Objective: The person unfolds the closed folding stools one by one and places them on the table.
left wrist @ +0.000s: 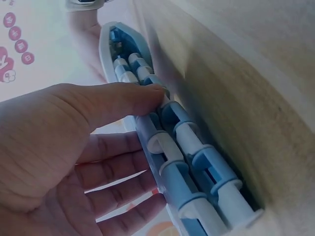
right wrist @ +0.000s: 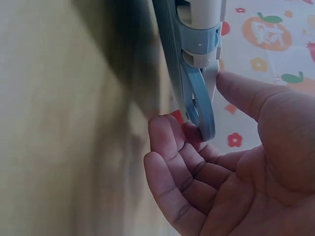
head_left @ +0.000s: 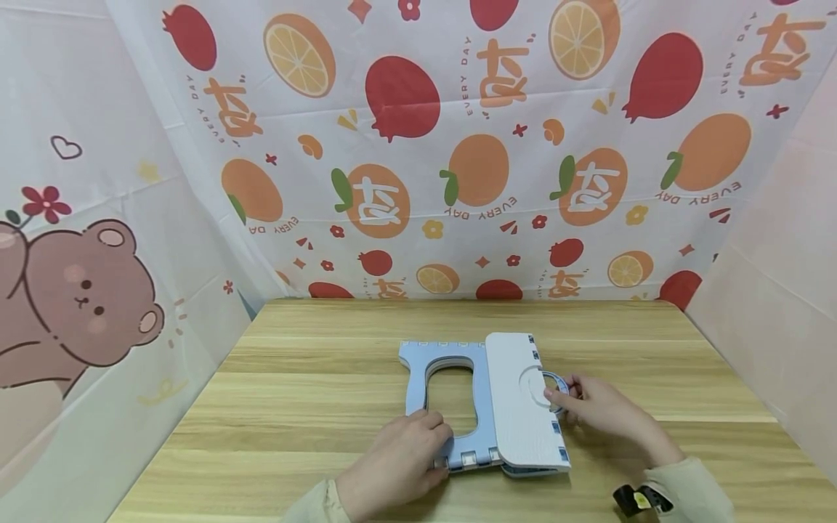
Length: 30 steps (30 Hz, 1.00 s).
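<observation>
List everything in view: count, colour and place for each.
Folding stool: 1, light blue and white, on the table
Loop handle: 1, light blue, at the stool's right edge
Table: 1, light brown, beneath the stool
Fruit-print cloth: 1, white, red and orange, behind the table
Bear-print cloth: 1, pale with brown bear, left
Pale sheet: 1, pinkish white, right
Wristband: 1, black and yellow, right wrist
Sleeves: 2, beige, both arms
Left hand: 1, gripping stool's blue frame
Right hand: 1, at the handle

From above, your head view is facing twelve o'clock, tilting down at the table [head_left: 314,407]; wrist views are peering close past your left hand [head_left: 407,454] and right hand [head_left: 601,408]. Head and right wrist are sharing the blue ring [head_left: 565,385].
</observation>
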{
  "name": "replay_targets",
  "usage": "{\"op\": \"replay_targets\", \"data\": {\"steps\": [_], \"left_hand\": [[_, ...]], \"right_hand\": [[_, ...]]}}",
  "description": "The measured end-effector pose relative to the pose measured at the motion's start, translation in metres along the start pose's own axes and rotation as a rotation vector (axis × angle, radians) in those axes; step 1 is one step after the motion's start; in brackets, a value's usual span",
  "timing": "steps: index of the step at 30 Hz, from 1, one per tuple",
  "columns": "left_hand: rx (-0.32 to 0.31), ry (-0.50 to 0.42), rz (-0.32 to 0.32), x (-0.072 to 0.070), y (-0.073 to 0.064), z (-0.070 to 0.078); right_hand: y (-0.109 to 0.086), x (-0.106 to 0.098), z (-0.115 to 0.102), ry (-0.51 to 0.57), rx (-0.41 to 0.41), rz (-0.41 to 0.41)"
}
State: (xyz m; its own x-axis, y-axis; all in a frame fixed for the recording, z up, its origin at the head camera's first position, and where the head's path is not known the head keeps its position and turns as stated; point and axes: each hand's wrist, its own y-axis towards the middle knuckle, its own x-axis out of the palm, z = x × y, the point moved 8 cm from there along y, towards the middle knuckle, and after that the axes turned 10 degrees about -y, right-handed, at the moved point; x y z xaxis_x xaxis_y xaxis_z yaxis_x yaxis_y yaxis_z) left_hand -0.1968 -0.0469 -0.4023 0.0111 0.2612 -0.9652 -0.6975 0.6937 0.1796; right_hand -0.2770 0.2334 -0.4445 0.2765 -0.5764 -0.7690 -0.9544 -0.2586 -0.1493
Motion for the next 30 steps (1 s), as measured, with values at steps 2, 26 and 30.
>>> {"op": "replay_targets", "data": {"steps": [2, 26, 30], "left_hand": [[-0.002, -0.006, 0.014, -0.002, 0.000, 0.000], [0.026, -0.210, 0.113, -0.013, 0.002, 0.001], [0.041, -0.257, 0.110, -0.014, 0.004, 0.002]], "right_hand": [[0.000, -0.005, -0.004, 0.016, -0.013, 0.018], [-0.012, -0.061, -0.057, 0.121, -0.073, 0.157], [-0.016, -0.071, -0.069, 0.105, -0.077, 0.190]]}}
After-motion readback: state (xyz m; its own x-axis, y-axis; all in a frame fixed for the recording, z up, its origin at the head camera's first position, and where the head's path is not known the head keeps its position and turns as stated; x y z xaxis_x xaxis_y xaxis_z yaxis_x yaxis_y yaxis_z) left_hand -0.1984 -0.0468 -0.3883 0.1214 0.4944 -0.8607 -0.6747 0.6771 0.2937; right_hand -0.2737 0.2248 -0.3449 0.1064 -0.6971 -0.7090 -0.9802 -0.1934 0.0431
